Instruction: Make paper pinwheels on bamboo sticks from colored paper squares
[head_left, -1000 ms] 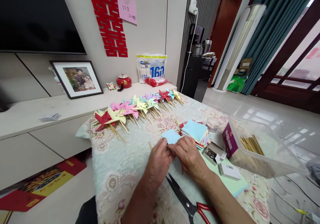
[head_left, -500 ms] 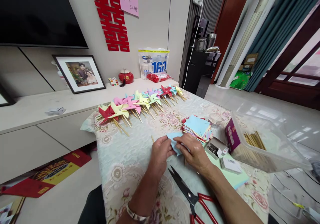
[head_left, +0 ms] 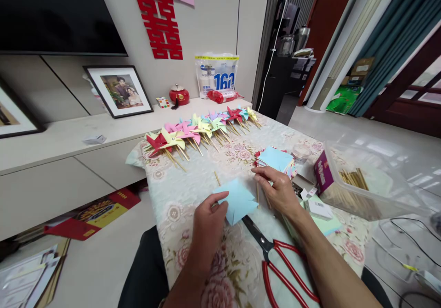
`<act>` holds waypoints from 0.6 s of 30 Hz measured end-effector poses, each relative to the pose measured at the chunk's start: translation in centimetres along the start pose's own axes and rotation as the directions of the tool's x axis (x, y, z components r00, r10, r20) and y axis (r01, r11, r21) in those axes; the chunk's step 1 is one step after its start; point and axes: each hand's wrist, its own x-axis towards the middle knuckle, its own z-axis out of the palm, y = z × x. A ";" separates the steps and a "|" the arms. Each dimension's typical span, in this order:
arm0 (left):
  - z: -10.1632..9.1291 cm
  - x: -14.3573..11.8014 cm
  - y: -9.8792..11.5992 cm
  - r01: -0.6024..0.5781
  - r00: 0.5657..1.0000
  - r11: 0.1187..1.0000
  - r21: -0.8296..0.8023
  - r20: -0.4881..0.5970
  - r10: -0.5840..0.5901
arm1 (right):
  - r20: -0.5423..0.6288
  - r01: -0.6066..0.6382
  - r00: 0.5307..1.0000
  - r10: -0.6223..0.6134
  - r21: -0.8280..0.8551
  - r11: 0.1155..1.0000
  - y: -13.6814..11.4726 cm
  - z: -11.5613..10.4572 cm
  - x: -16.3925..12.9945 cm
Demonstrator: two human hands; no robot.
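A light-blue paper square (head_left: 236,200) with slits cut in from its corners lies flat in front of me. My left hand (head_left: 211,214) pinches its left edge between thumb and fingers. To the right of the paper, my right hand (head_left: 277,188) hovers over the cloth, fingers stretched out to the left and apart from the square. Thin wooden sticks (head_left: 257,194) show below its fingers. Red-handled scissors (head_left: 267,246) lie between my forearms, their blade tips hidden under the paper. A stack of cut paper squares (head_left: 275,159), blue on top, sits just beyond my right hand.
Finished paper pinwheels (head_left: 186,131) on sticks lie in a row along the table's far left side. A clear plastic box (head_left: 358,202) with sticks stands at the right. Beside it are a small white box (head_left: 319,208) and a round clear container (head_left: 301,153).
My right hand has let go of the blue paper and moved to the right. The square, folded up between both hands before, now lies flat under my left hand.
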 end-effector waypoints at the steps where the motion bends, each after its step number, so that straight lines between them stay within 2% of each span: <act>1: -1.1 -1.2 -0.2 0.032 0.999 0.999 0.010 -0.007 -0.032 | 0.061 -0.029 0.998 0.029 0.013 0.999 -0.5 -0.2 -0.2; 2: -2.2 -2.4 -0.5 0.057 0.998 0.998 0.009 -0.028 -0.057 | 0.135 -0.058 0.989 0.055 0.018 0.998 -1.2 -0.5 -0.5; 4: -3.8 -4.5 -0.9 0.126 0.992 0.992 0.004 -0.001 -0.126 | 0.316 -0.076 0.945 0.078 -0.016 0.997 -3.1 -1.0 -1.7; 7: -5.1 -7.0 -1.1 0.244 0.969 0.962 -0.123 0.058 -0.238 | 0.544 -0.031 0.833 0.102 -0.138 0.990 -6.0 -1.4 -4.5; 9: -5.3 -8.2 -1.0 0.285 0.958 0.939 -0.192 0.099 -0.270 | 0.554 -0.023 0.817 0.162 -0.250 0.968 -7.0 -1.2 -6.9; 12: -5.4 -9.4 -0.8 0.305 0.951 0.923 -0.235 0.136 -0.279 | 0.474 -0.033 0.856 0.207 -0.350 0.936 -6.8 -0.9 -10.0; 15: -5.5 -10.5 -0.6 0.329 0.941 0.919 -0.218 0.156 -0.300 | 0.374 -0.048 0.900 0.224 -0.426 0.903 -6.2 -1.3 -11.6; 18: -5.7 -11.3 -0.4 0.355 0.930 0.907 -0.227 0.186 -0.318 | 0.327 -0.038 0.931 0.164 -0.359 0.933 -6.9 -2.2 -12.0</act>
